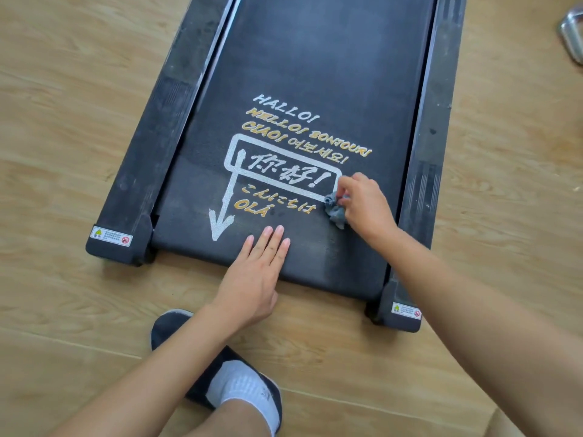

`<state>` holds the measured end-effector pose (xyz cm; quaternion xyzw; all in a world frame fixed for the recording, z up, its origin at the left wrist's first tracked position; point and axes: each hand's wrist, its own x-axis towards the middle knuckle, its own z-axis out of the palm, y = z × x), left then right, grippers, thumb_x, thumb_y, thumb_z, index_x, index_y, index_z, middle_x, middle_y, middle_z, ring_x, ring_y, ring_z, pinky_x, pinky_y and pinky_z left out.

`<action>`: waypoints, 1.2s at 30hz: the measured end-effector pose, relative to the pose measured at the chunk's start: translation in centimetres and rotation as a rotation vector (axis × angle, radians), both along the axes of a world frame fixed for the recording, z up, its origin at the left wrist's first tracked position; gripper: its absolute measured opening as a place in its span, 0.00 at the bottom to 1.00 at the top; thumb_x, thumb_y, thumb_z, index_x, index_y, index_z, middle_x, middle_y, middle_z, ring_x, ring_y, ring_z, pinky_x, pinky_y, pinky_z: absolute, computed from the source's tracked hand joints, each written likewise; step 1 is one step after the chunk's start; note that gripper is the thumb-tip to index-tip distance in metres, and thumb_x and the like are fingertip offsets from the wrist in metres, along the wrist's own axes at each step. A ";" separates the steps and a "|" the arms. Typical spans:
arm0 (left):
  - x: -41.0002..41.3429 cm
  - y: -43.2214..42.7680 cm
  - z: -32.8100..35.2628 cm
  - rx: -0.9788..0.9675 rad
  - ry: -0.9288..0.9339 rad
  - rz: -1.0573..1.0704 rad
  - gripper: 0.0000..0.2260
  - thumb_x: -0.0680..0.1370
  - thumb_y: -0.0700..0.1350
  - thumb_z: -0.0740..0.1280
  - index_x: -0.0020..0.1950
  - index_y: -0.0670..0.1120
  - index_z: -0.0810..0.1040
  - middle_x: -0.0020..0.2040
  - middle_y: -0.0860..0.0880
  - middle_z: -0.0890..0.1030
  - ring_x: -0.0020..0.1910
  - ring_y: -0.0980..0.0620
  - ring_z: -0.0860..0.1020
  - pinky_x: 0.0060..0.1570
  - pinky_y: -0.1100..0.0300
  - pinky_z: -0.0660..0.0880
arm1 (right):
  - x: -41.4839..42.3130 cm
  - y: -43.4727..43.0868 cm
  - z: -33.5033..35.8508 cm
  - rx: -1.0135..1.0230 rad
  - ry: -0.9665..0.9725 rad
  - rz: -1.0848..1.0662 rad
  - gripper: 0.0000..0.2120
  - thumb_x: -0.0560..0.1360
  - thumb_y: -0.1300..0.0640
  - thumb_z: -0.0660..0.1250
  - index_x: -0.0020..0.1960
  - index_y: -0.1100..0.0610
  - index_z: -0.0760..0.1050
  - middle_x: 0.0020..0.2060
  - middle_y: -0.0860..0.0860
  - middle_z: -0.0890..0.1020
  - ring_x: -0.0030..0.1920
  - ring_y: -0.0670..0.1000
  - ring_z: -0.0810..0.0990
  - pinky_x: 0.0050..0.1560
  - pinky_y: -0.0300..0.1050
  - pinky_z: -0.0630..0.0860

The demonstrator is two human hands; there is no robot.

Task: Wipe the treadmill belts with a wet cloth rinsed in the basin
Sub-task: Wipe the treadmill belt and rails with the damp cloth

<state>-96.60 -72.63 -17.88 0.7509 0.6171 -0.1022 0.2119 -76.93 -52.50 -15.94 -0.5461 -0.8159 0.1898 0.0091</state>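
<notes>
- Wooden floor (63, 152) of light planks lies under everything, and on it the black treadmill belt (315, 74) stretches away from the person.
- Along both long sides of the belt run dark side rails (170, 105). Each has a small warning sticker (111, 236) on its end cap, beside the belt's near edge.
- On the near half of the belt greetings (284, 121) are printed in white and gold. With them are a white frame (284, 170) around two characters and a white arrow (220, 222) pointing toward the belt's near edge.
- The right hand (362, 203) is on the belt, close to its right edge. Its grip is closed, with fingers and thumb curled around a crumpled grey-blue cloth (336, 211).
- The cloth touches the belt surface, and a part of it sticks out from under the hand on the side toward the belt's middle.
- The left hand (255, 272) lies flat at the near edge of the belt, about in the middle of the belt's width. Its grip is open and holds nothing. The straight fingers rest on the belt side by side, and the palm reaches over the edge.
- On the floor just before the belt's near edge there is a foot in a dark shoe (195, 357) with a white sock (239, 389).
- Well apart from the belt on its right side is a shiny metal object (572, 33), cut off by the picture's edge. I cannot tell what it is.
</notes>
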 end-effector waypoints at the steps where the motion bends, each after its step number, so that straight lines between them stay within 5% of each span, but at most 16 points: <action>1: 0.0 -0.2 -0.2 0.014 -0.022 0.018 0.42 0.77 0.47 0.62 0.86 0.42 0.45 0.86 0.41 0.40 0.86 0.40 0.42 0.84 0.41 0.46 | -0.1 -0.4 0.2 0.008 -0.011 0.012 0.08 0.75 0.67 0.66 0.46 0.53 0.75 0.46 0.51 0.74 0.49 0.59 0.72 0.46 0.55 0.75; 4: 0.3 -0.5 -0.6 0.058 -0.068 0.077 0.41 0.73 0.46 0.66 0.85 0.41 0.57 0.86 0.41 0.51 0.85 0.39 0.52 0.82 0.39 0.55 | 0.7 -6.1 0.6 -0.010 -0.012 0.119 0.10 0.75 0.67 0.66 0.47 0.52 0.74 0.49 0.49 0.73 0.48 0.56 0.69 0.43 0.55 0.75; 10: 0.6 -0.3 -0.6 0.060 -0.130 0.109 0.39 0.78 0.43 0.64 0.86 0.43 0.52 0.87 0.44 0.46 0.86 0.42 0.46 0.83 0.43 0.48 | 2.0 -12.2 1.0 -0.116 -0.027 0.455 0.14 0.74 0.66 0.67 0.47 0.49 0.67 0.50 0.43 0.68 0.51 0.50 0.65 0.36 0.51 0.76; 17: 0.3 0.1 -0.3 0.040 -0.159 0.121 0.37 0.80 0.43 0.61 0.87 0.44 0.49 0.87 0.45 0.43 0.86 0.43 0.43 0.84 0.45 0.45 | -2.6 0.6 0.2 0.003 -0.029 0.124 0.15 0.71 0.72 0.65 0.44 0.52 0.73 0.47 0.49 0.74 0.47 0.56 0.68 0.40 0.54 0.74; 24: 0.8 0.3 -0.5 0.033 -0.197 0.195 0.38 0.72 0.42 0.68 0.82 0.42 0.66 0.85 0.43 0.57 0.84 0.42 0.59 0.81 0.45 0.61 | 0.1 -13.6 0.4 -0.154 0.037 0.348 0.15 0.72 0.66 0.65 0.42 0.48 0.64 0.44 0.42 0.66 0.46 0.51 0.64 0.41 0.49 0.74; 28: 0.5 0.5 0.1 0.020 -0.239 0.187 0.38 0.79 0.38 0.60 0.87 0.46 0.47 0.86 0.48 0.39 0.86 0.47 0.39 0.82 0.53 0.36 | 0.7 -13.0 1.0 -0.210 0.061 0.495 0.09 0.75 0.59 0.65 0.43 0.49 0.65 0.45 0.42 0.68 0.47 0.48 0.64 0.41 0.48 0.74; 30: 0.3 0.6 0.5 0.037 -0.267 0.193 0.38 0.79 0.38 0.60 0.87 0.46 0.47 0.86 0.49 0.38 0.85 0.49 0.38 0.81 0.56 0.34 | 0.2 -10.7 0.7 -0.167 0.078 0.456 0.04 0.74 0.56 0.63 0.44 0.48 0.71 0.44 0.43 0.69 0.47 0.49 0.67 0.44 0.48 0.74; 36: 0.2 0.4 0.5 0.019 -0.291 0.210 0.38 0.79 0.37 0.59 0.87 0.47 0.46 0.86 0.50 0.38 0.85 0.50 0.37 0.82 0.56 0.36 | -4.0 -1.0 -0.7 -0.044 0.063 0.077 0.13 0.72 0.71 0.65 0.42 0.53 0.76 0.42 0.50 0.76 0.46 0.57 0.74 0.43 0.55 0.77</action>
